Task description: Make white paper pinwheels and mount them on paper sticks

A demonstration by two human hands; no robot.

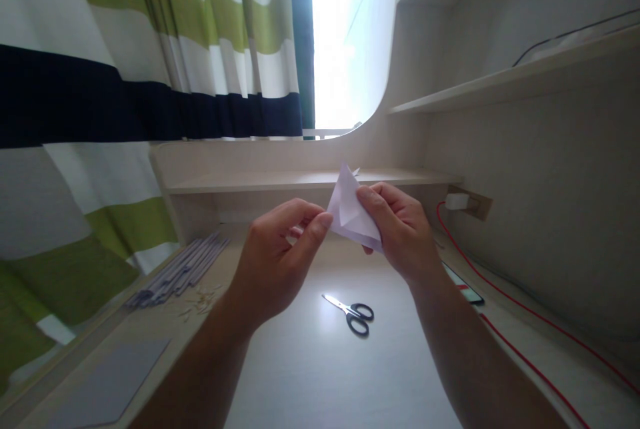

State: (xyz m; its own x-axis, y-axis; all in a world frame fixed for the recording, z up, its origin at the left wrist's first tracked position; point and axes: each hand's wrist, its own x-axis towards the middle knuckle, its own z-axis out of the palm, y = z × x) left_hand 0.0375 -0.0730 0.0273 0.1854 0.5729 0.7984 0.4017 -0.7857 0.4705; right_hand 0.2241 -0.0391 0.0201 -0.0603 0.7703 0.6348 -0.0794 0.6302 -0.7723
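Both hands are meeting in the middle of the frame, raised above a pale wooden worktop, and between them they are holding a small folded piece of white paper with a pointed top. The right hand, just right of centre, is gripping the paper with its thumb pressing on the near face and its fingers curling round behind, so the lower right part of the paper is disappearing into that hand. The left hand, just left of centre, is pinching the paper's left edge with its thumb tip, its other fingers bending in behind; exactly how they are touching the sheet is hidden. The paper is standing tilted, its tip pointing up towards a low wooden shelf that is running across the middle of the frame. Below the hands, a pair of black-handled scissors with silver blades is lying flat on the worktop, well apart from them. At the left, a bundle of thin grey paper strips is lying near the worktop's edge, with a flat grey sheet lower left. At the right, a red cable is running from a white wall plug, passing a dark phone lying partly behind the right wrist. A green, white and navy striped curtain is filling the upper left.
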